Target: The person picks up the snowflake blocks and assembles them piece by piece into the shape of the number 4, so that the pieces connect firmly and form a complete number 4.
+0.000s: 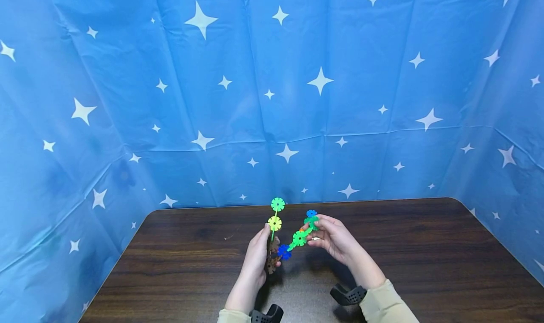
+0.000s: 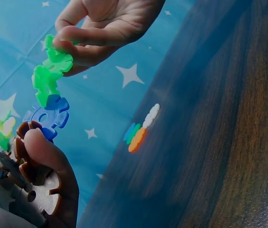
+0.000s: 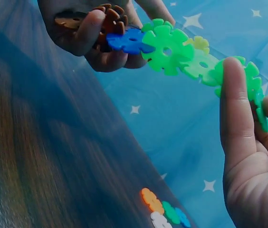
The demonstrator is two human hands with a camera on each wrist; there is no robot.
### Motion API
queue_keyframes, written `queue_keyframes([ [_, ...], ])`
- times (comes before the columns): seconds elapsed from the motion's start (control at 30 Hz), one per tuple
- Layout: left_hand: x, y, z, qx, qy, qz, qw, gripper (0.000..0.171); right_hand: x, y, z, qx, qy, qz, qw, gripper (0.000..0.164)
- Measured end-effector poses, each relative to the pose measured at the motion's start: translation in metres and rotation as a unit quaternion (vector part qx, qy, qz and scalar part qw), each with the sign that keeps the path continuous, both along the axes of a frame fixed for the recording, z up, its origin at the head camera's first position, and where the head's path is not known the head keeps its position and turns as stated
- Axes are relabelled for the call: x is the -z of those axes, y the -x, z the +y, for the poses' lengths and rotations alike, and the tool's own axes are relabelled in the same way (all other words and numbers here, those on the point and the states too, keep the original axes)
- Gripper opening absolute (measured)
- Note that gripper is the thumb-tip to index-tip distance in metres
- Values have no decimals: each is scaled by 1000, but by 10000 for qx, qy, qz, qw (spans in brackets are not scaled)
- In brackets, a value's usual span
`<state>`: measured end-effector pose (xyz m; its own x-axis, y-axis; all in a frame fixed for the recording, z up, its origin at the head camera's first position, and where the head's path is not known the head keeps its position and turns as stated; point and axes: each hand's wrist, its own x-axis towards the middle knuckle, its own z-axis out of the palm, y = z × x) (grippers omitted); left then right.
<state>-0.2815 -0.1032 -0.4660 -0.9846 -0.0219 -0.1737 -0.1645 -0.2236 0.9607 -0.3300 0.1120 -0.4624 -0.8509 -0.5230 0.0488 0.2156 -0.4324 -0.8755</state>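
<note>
My left hand (image 1: 254, 254) grips a cluster of brown snowflake-shaped interlocking discs (image 2: 32, 190), with the thumb across them. A blue disc (image 3: 127, 41) slots into this cluster, and a chain of green discs (image 3: 167, 51) runs on from it towards my right hand (image 1: 337, 240). The right hand pinches the chain's far end between thumb and fingers, partly hiding the last green discs. From the brown part a second branch stands up, with a yellow disc (image 1: 275, 223) and a green disc (image 1: 277, 204) at its tip. The whole piece is held above the table.
Orange (image 3: 152, 200), white (image 3: 160, 220), green (image 3: 170, 212) and blue discs (image 3: 183, 218) lie together on the dark wooden table (image 1: 425, 247), beyond the right hand. A blue curtain (image 1: 263, 115) with white stars surrounds the table's back and sides.
</note>
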Motion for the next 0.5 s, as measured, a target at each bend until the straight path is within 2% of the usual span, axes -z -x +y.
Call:
queue_keyframes([
  [0.23,-1,-1,0,262,-62,179,9995,45,-5,-2,-3,53,205,234,9995,22],
  [0.5,-1,-1,-1,664,-570,386,9954,38,-13,-6,-3,-25,551,504,9972,25],
])
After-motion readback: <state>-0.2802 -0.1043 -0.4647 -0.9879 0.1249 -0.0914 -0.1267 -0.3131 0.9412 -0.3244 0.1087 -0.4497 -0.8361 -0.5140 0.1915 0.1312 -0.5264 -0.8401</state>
